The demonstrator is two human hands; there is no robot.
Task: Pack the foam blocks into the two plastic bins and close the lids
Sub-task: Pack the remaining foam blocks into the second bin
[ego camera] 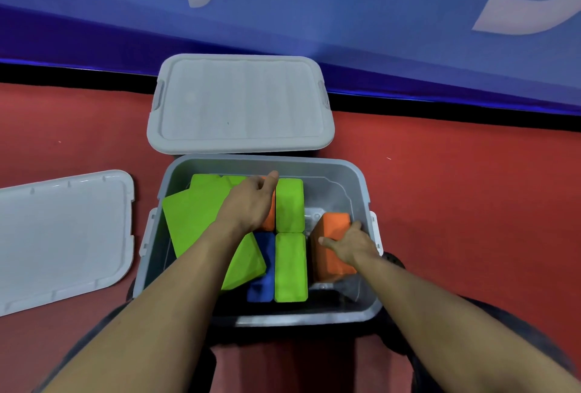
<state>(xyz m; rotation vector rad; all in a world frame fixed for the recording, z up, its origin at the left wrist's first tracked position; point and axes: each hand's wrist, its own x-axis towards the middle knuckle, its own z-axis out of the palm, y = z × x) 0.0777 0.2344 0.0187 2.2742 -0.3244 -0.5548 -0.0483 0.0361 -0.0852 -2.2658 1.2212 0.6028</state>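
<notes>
On the red floor point(471, 204) at far left lies a loose lid point(63, 235), well apart from both hands. Next comes the open bin point(355, 172), directly under the person, with a second, closed bin point(239, 103) just beyond it.

Inside the open bin, large green blocks point(191, 213) lean tilted against the left wall. The left hand point(251, 204) reaches over them, its fingers curled round an orange block point(269, 219) standing in the middle row, behind a blue block point(262, 266). Beside these, two green blocks point(290, 235) lie end to end, long axes running away from the person.

Furthest right, the right hand point(349, 244) grips another orange block point(331, 244), thumb on its near face, fingers over its right edge. This block stands tilted in the free gap by the right wall, its long axis roughly parallel to the green pair. The right hand is the nearer one to that gap, so seating the block flat there looks like its job.
</notes>
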